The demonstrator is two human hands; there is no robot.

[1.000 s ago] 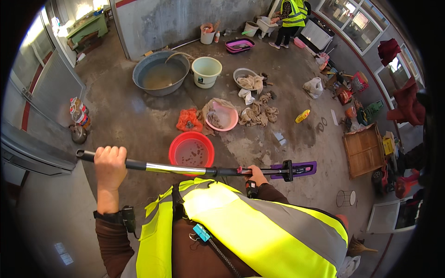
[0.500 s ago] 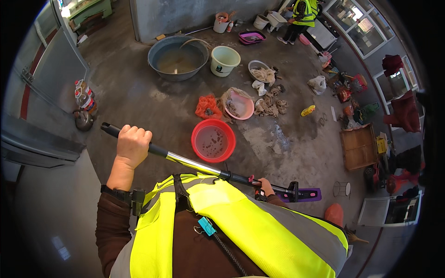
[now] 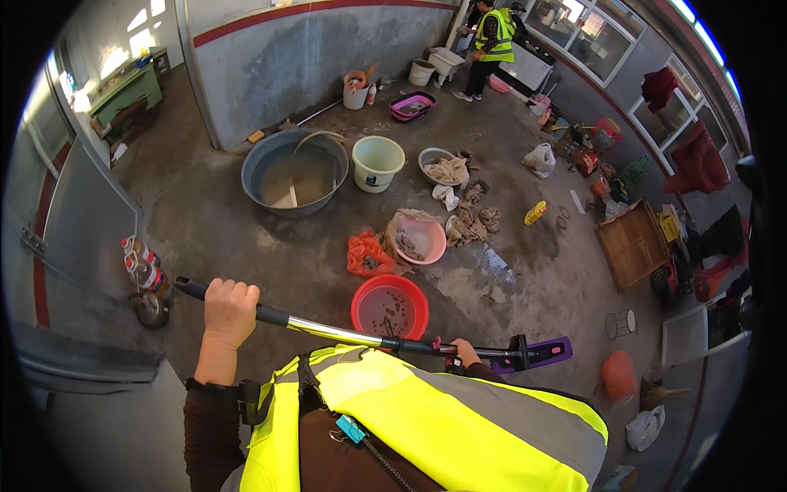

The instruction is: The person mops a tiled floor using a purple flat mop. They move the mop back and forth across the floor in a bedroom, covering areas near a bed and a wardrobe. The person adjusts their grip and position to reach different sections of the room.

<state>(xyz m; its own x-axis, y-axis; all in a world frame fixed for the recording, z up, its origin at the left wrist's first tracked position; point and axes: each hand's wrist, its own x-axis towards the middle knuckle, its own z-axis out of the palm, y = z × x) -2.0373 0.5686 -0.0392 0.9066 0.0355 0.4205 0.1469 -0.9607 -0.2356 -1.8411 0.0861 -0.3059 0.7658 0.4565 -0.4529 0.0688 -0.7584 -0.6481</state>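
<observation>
A flat mop [image 3: 352,334] with a black and silver pole lies slantwise across my front. My left hand [image 3: 230,312] is wrapped round the black grip near its upper end. Lower down, by the pink clip, my right hand [image 3: 466,353] grips the pole; the vest hides part of that arm. The purple mop head [image 3: 548,353] points to the right, beyond my right hand. Just past the pole stands a red basin [image 3: 358,308] of murky water with dark bits. Behind it are a pink basin [image 3: 438,239] draped with cloth and an orange mesh bag [image 3: 366,253].
Farther off stand a big metal tub [image 3: 251,174] of cloudy water and a pale green bucket [image 3: 379,156]. Crumpled rags [image 3: 471,221] and a yellow bottle [image 3: 534,213] lie on the floor. A wooden crate [image 3: 631,243] stands right. A person [image 3: 493,41] in a yellow vest stands far back.
My view has tilted up, so more of the far wall shows and floor things sit lower. Both hands keep their hold on the mop, whose pole now lies a little flatter.
</observation>
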